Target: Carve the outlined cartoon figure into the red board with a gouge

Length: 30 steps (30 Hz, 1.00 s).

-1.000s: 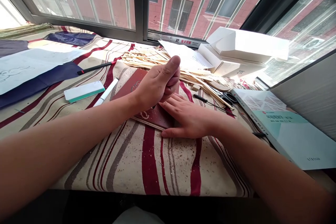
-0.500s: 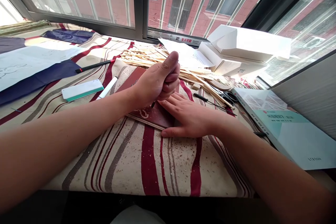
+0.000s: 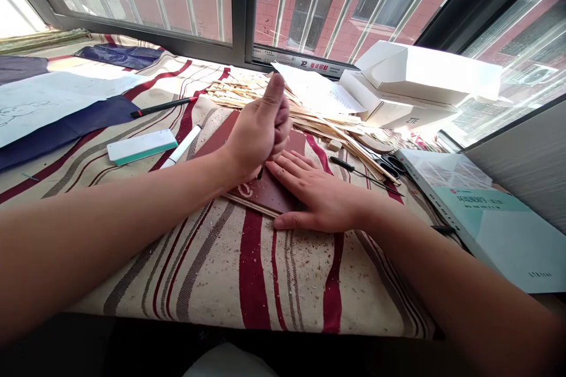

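The left hand (image 3: 259, 135) is clenched upright around a small dark tool (image 3: 260, 173), its tip poking out below the fist, just above a dark red board (image 3: 259, 197). The right hand (image 3: 321, 200) lies open and flat on that board, with the tip at its 9 o'clock. A heap of thin wooden strips (image 3: 247, 94) sits at the fist's 12 o'clock on the striped cloth (image 3: 252, 283).
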Motion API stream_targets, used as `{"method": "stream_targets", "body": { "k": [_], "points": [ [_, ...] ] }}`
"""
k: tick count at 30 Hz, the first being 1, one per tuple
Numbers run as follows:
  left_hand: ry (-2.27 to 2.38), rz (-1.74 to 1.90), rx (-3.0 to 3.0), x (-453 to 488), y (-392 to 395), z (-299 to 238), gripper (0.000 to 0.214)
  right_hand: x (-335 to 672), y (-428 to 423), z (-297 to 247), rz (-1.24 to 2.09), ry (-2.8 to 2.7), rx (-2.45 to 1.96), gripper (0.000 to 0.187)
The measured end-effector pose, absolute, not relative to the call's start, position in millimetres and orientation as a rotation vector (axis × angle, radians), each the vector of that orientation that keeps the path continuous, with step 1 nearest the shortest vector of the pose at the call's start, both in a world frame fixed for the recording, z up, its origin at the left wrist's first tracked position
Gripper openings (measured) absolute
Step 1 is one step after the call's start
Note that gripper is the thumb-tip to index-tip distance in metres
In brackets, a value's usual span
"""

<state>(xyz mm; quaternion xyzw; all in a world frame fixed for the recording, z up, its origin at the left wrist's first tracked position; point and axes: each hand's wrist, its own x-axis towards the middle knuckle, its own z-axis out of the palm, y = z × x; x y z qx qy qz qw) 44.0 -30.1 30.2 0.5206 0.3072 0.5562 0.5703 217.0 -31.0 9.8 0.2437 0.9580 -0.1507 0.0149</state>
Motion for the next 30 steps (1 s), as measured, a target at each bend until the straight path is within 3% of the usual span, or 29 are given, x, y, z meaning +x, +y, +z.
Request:
{"method": "stream_targets", "body": {
  "k": [3, 6, 9, 13, 14, 18, 20, 23, 28, 30],
  "points": [
    [0.809, 1.383, 1.380, 47, -34, 31, 0.060, 217, -30, 9, -0.489, 3.035, 0.722, 0.113],
    [0.812, 1.428, 1.120, 44, -25, 30, 0.062, 216, -29, 7, -0.523, 2.991, 0.752, 0.122],
    [0.781, 1.255, 0.998, 43, -23, 25, 0.061, 216, -29, 7, -0.513, 2.976, 0.782, 0.124],
    [0.653, 0.900, 1.082, 44, -42, 35, 0.063, 217, -28, 8, -0.602, 3.028, 0.705, 0.085],
    [0.629, 0.974, 1.101, 42, -45, 42, 0.064, 217, -28, 9, -0.607, 3.021, 0.720, 0.086],
    [0.426, 1.206, 1.193, 27, -35, 67, 0.063, 215, -27, 14, -0.547, 2.900, 0.832, 0.124],
    [0.428, 1.124, 1.251, 22, -26, 66, 0.063, 215, -26, 16, -0.543, 2.866, 0.826, 0.125],
    [0.461, 1.060, 1.304, 23, -19, 50, 0.063, 217, -24, 17, -0.521, 2.919, 0.780, 0.119],
    [0.329, 1.023, 1.444, 33, -23, 29, 0.054, 233, -18, 26, -0.508, 2.998, 0.629, 0.090],
    [0.311, 1.068, 1.543, 31, -21, 27, 0.047, 243, -16, 33, -0.563, 2.957, 0.658, 0.090]
  ]
}}
